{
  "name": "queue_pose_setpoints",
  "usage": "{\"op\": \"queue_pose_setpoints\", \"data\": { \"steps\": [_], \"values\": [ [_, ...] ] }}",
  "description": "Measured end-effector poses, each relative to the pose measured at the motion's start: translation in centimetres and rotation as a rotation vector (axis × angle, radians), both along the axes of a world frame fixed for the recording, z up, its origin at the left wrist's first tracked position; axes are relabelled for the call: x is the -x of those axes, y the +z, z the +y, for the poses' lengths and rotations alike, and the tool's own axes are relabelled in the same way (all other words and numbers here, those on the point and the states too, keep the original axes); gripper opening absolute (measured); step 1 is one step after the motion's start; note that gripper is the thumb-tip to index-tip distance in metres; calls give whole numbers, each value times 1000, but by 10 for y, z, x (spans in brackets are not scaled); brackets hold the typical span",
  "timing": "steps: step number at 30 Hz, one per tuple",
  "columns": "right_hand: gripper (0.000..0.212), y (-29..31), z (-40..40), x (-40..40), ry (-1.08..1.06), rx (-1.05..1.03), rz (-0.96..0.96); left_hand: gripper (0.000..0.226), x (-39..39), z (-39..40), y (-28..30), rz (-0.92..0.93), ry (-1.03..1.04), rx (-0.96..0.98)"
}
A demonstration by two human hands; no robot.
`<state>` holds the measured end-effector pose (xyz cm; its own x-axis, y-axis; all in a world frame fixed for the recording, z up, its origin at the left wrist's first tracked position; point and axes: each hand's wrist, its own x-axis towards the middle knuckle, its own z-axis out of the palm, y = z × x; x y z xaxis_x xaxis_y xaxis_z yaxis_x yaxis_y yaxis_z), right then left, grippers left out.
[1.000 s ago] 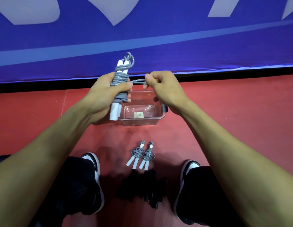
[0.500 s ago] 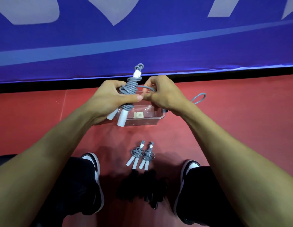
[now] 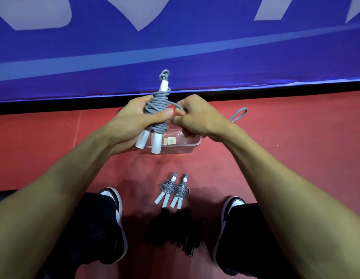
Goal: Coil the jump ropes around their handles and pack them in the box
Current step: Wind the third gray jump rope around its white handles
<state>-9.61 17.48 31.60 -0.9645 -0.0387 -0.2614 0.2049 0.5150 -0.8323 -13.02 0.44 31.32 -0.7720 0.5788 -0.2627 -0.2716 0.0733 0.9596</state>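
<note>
Head view: our left hand (image 3: 134, 119) grips the grey cord jump rope with white plastic handles (image 3: 158, 113), thumb pressed across the coils so the winding cannot slacken. Our right hand (image 3: 197, 115) pinches the loose grey tail loop (image 3: 238, 114), fingers curled, apparently to tuck it under. Both forearms reach forward, wrists turned inward, above the clear plastic box (image 3: 187, 147) on the red floor (image 3: 296, 148). Two coiled grey ropes (image 3: 173, 190) wait nearer our shoes, beside a black rope pile (image 3: 175, 228).
</note>
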Motion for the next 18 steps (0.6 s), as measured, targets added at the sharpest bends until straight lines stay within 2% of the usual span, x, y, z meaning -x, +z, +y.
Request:
{"op": "queue_pose_setpoints", "data": {
  "steps": [3, 6, 11, 13, 15, 18],
  "values": [
    [27, 1, 3, -1, -19, -17, -20, 33, 0, 0, 0, -68, -41, -83],
    [24, 1, 2, -1, -9, -23, -20, 24, 0, 0, -1, -12, 11, -50],
    [12, 0, -2, 1, 13, 25, 9, 32, 0, 2, -1, -4, 162, -44],
    [9, -1, -2, 2, 40, 29, 18, 27, -1, 4, 0, -23, 178, -49],
    [15, -1, -2, 1, 65, 30, 12, 23, -2, 5, 1, -14, 183, -17],
    [16, 0, -2, -1, 80, 28, 8, 29, 0, 4, 3, 24, 162, 30]
  ]
}}
